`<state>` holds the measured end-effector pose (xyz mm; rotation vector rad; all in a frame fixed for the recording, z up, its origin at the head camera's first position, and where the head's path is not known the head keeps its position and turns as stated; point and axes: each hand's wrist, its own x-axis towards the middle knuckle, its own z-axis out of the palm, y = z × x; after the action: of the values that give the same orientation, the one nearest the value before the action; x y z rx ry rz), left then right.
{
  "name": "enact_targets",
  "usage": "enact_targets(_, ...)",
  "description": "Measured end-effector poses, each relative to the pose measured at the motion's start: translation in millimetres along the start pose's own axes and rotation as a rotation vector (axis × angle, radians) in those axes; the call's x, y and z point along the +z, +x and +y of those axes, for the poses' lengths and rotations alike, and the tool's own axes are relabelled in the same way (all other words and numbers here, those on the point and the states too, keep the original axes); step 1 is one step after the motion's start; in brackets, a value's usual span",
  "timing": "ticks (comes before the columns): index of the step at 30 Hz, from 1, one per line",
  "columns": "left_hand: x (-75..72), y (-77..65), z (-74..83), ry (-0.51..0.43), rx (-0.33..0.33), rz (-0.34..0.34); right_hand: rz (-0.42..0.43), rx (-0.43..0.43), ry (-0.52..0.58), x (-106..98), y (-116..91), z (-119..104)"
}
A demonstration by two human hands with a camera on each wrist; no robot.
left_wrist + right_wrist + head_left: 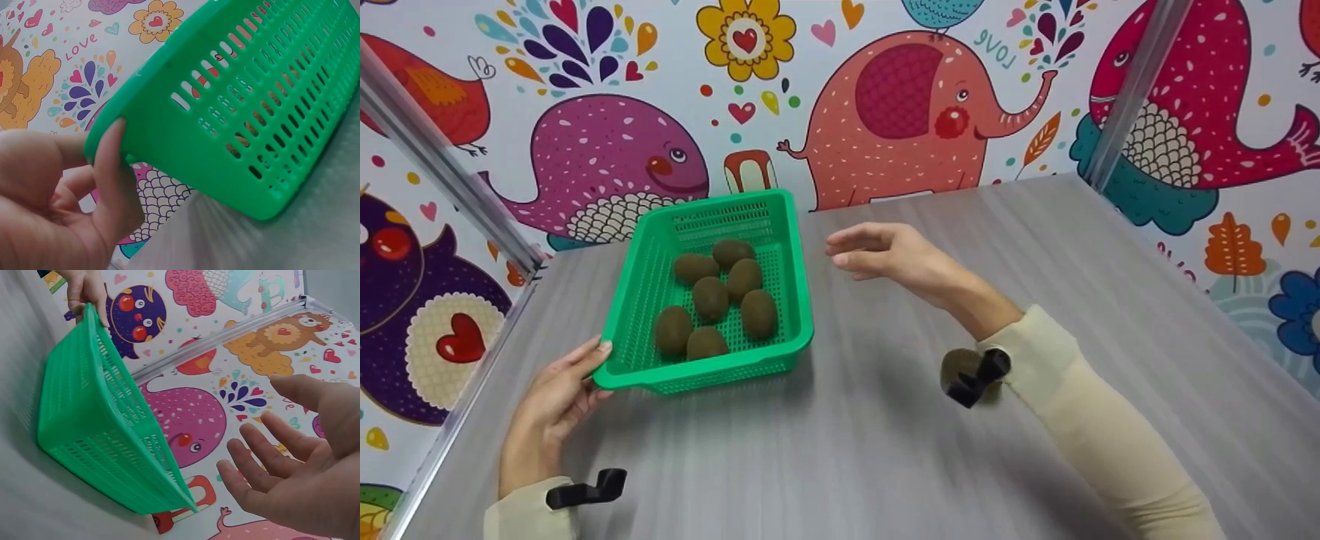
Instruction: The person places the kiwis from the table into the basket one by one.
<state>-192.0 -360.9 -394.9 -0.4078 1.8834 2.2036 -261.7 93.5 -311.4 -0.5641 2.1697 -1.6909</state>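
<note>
A green plastic basket (802,300) with slotted sides holds several brown kiwis (710,298). At its near left corner my left hand (556,394) grips the rim, and the left wrist view shows the thumb (109,163) against the outer wall. To the right of the basket, my right hand (896,259) hovers over the table, apart from the rim. Its fingers are spread and relaxed with nothing in them, as the right wrist view (281,461) also shows. Another kiwi (960,365) lies on the table below the right wrist, partly hidden by the black wrist mount.
The grey wood-grain table (855,450) extends under everything. Behind it stands a wall (780,150) printed with cartoon animals. Metal posts rise at the left (450,150) and right (1136,97) edges. Each wrist carries a black mount (585,491).
</note>
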Motion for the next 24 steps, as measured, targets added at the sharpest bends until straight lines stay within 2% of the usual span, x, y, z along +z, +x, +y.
enact_targets(5, 0.0, 0.8, 0.3, 0.018, -0.003, 0.017, -0.017, -0.021, -0.069, -16, -18, 10)
enact_targets(13, -0.9, -0.7, -1.7, 0.019, 0.009, 0.004, -0.039, -0.014, -0.167, -33, -43, 29)
enact_targets(24, -0.5, 0.0, -1.3, -0.005, 0.002, 0.006, -0.125, -0.082, -0.301, -54, -69, 58)
